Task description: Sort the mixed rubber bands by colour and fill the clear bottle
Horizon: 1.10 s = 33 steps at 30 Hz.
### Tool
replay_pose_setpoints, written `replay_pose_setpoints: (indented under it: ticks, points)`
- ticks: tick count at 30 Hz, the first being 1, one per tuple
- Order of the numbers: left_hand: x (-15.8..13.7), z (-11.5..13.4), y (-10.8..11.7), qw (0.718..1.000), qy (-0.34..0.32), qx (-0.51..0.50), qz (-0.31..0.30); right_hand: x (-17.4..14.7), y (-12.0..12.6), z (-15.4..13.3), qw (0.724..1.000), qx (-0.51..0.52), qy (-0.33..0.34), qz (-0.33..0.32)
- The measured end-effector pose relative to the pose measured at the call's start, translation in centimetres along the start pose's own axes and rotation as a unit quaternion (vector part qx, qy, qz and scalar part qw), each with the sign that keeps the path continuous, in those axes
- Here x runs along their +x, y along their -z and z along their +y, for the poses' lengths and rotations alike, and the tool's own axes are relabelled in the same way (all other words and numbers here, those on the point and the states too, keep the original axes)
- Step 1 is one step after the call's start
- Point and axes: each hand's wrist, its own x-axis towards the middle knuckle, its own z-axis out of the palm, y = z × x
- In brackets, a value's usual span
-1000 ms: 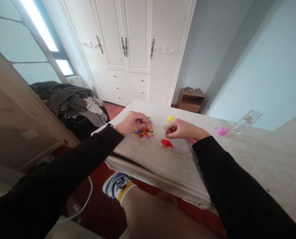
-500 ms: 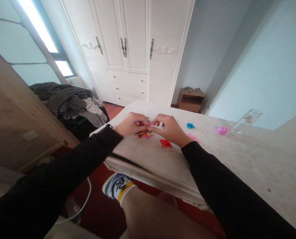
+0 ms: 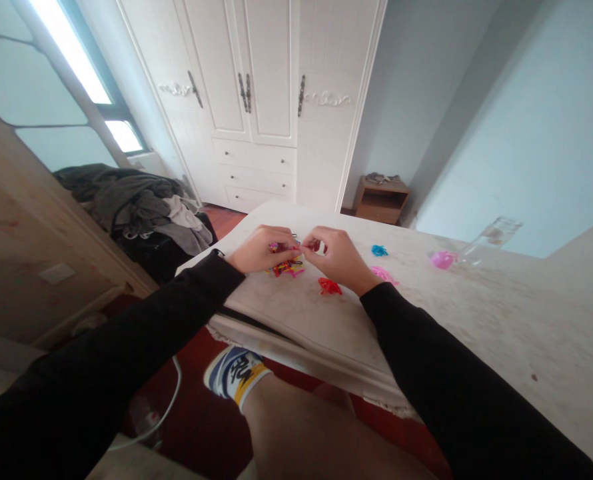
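Observation:
Over a pile of mixed-colour elastic bands [image 3: 285, 270] on the table, both hands meet at the fingertips. My left hand [image 3: 261, 250] is closed around some of the bands, with purple and red bits showing between thumb and fingers. Thumb and forefinger of my right hand [image 3: 334, 253] are pinched on a small reddish-pink band, against the left fingertips. Close to the right wrist lie a red heap of bands [image 3: 330, 286] and a pink heap [image 3: 384, 274]. A blue heap [image 3: 379, 250] sits farther back.
Right of the heaps, a purple-pink object [image 3: 443, 259] lies by the mouth of a tilted clear container [image 3: 491, 241]. The pale tabletop [image 3: 476, 333] has its front edge above my leg. Beyond stand a white wardrobe [image 3: 271, 73] and a small wooden cabinet [image 3: 380, 200]; dark clothes [image 3: 136, 200] are piled left.
My right fingers have closed more tightly together at the left fingertips. The heaps on the table stay put; the whole view has shifted slightly.

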Motion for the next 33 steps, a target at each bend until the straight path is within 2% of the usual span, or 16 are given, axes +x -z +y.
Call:
replay_pose_setpoints:
  ticks: [10,13,16,19,22,24,26,30,33]
  points:
    - [0.2,0.1,-0.1,0.999,0.009,0.008,0.031,0.2,0.9,0.0,0.995,0.012,-0.019,0.094]
    - [0.1,-0.2,-0.1,1.0,0.01,-0.003,0.03,0.0,2.4,0.7,0.993,0.004,-0.045,0.105]
    - [0.1,-0.5,-0.1,0.999,0.001,-0.017,0.029,-1.1,5.3,2.1,0.99,-0.005,-0.078,0.114]
    - [0.2,-0.6,-0.1,0.999,-0.004,-0.025,0.036,-3.5,9.0,4.0,0.99,-0.002,-0.12,0.078]
    - [0.2,-0.9,0.1,0.999,-0.004,-0.024,0.037,-6.1,12.1,5.8,0.983,0.023,-0.181,-0.017]
    - [0.1,-1.2,0.0,0.999,-0.018,-0.022,0.04,-7.4,13.3,6.8,0.975,0.046,-0.209,-0.057]
    - [0.0,-1.6,-0.1,0.998,-0.039,-0.021,0.048,-8.0,13.6,7.5,0.97,0.063,-0.222,-0.081]
    - [-0.2,-1.9,-0.4,0.998,-0.025,-0.01,0.06,-8.2,13.0,8.2,0.966,0.053,-0.22,-0.128]
    - [0.5,-1.4,-0.4,0.998,-0.031,0.001,0.059,-8.0,12.8,8.2,0.974,0.024,-0.202,-0.102]
